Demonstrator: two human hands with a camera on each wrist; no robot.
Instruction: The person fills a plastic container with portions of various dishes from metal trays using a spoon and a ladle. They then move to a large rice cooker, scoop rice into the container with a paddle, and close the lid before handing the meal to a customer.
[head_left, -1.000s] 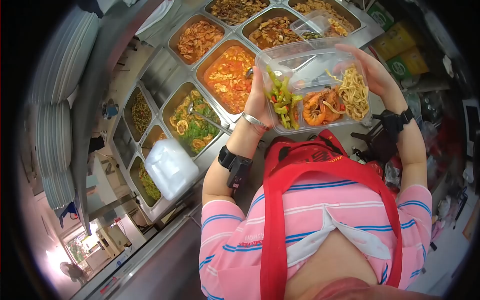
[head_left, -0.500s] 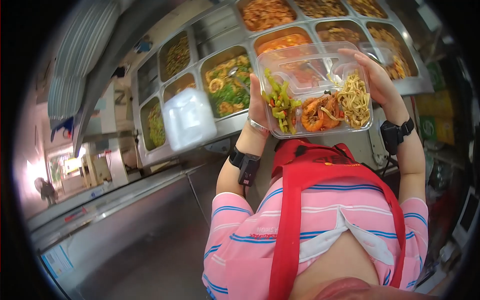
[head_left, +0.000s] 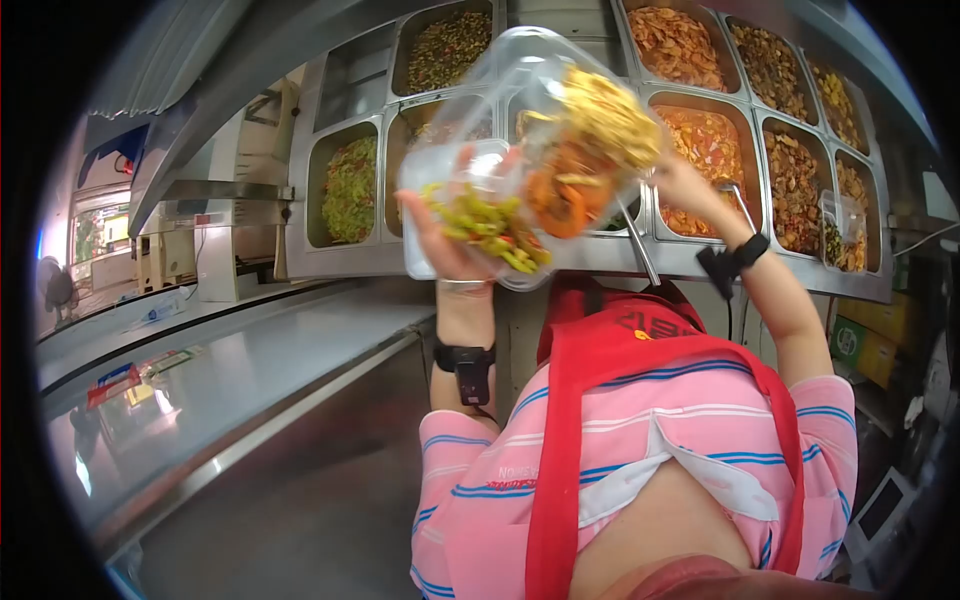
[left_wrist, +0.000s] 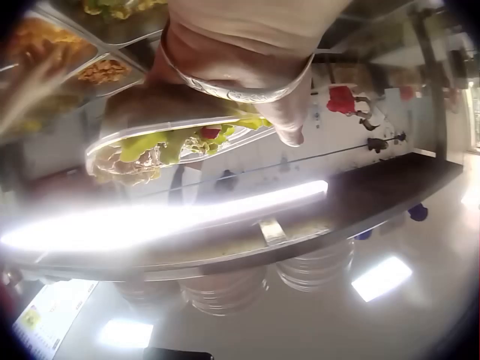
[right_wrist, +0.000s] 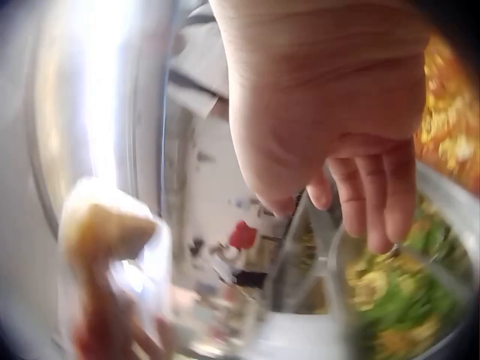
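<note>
A clear plastic takeaway container (head_left: 500, 90) is tilted over the food counter, blurred by motion. Inside are green vegetables (head_left: 490, 228), orange-red prawns (head_left: 562, 200) and noodles (head_left: 610, 118). My left hand (head_left: 445, 245) holds the container at its left side, and some fingers show through the clear plastic. From the left wrist view, the container (left_wrist: 180, 142) appears edge-on beyond the hand. To the right of the container is my right hand (head_left: 685, 188). Its fingers (right_wrist: 371, 195) extend, holding nothing, and the right wrist view shows the container (right_wrist: 109, 262) apart from them.
Metal pans of cooked dishes fill the counter, including shredded greens (head_left: 350, 195) and a red egg dish (head_left: 700, 140). A spoon handle (head_left: 640, 245) sticks out over the front edge. A white plastic stack (head_left: 415, 255) stands behind the container. A small clear box (head_left: 843, 225) sits at right.
The container has swung left and tilted, carried by my left hand. My right hand has come off its right side. The head view has turned, so the counter now runs more level.
</note>
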